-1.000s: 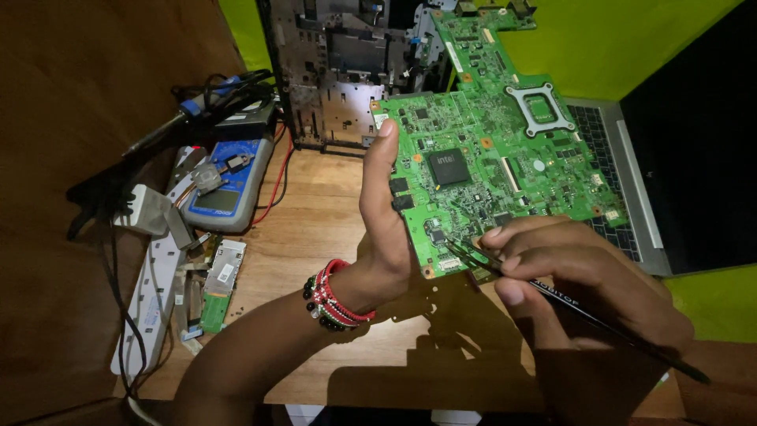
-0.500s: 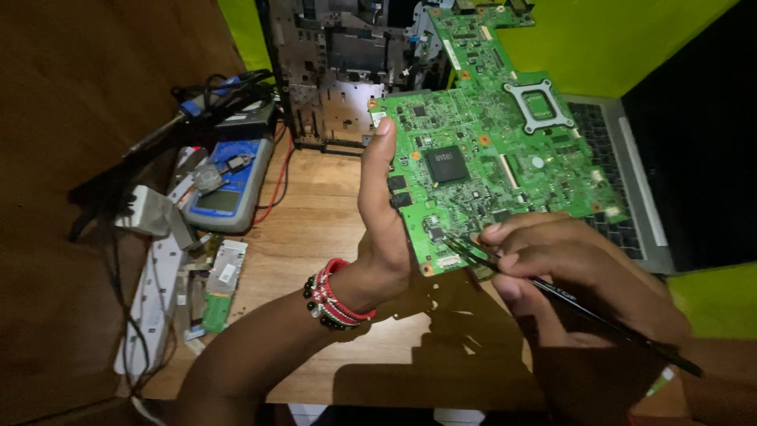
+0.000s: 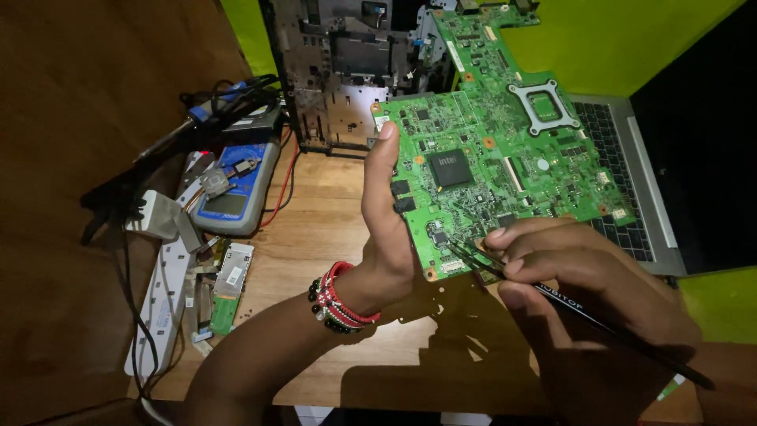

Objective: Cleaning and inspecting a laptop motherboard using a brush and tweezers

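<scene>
Your left hand (image 3: 390,237) stands upright with the palm turned toward the green circuit board (image 3: 493,162), the thumb laid along the board's left edge and the fingers hidden behind it, so it grips the board from that side and holds it tilted up above the wooden worktop (image 3: 315,237). A red, white and black beaded bracelet (image 3: 341,300) sits on that wrist. Your right hand (image 3: 583,292) is curled closed around black tweezers (image 3: 568,300), pinching them between thumb and fingers; the tweezer tips touch the lower edge of the board, just beside your left palm.

On the right, an open laptop (image 3: 639,197) lies behind the board, its keyboard partly covered by it and its dark screen rising at the far right. Behind the board, at the back of the worktop, a bare metal laptop chassis (image 3: 347,71) stands upright against the green wall (image 3: 631,39). At the left edge of the worktop a white power strip (image 3: 158,308) runs toward you, with a white plug adapter (image 3: 154,217) at its far end. Just beyond it lies a blue and grey multimeter (image 3: 236,189) with black and red leads around it. Near the power strip lies a small green memory module (image 3: 229,284).
</scene>
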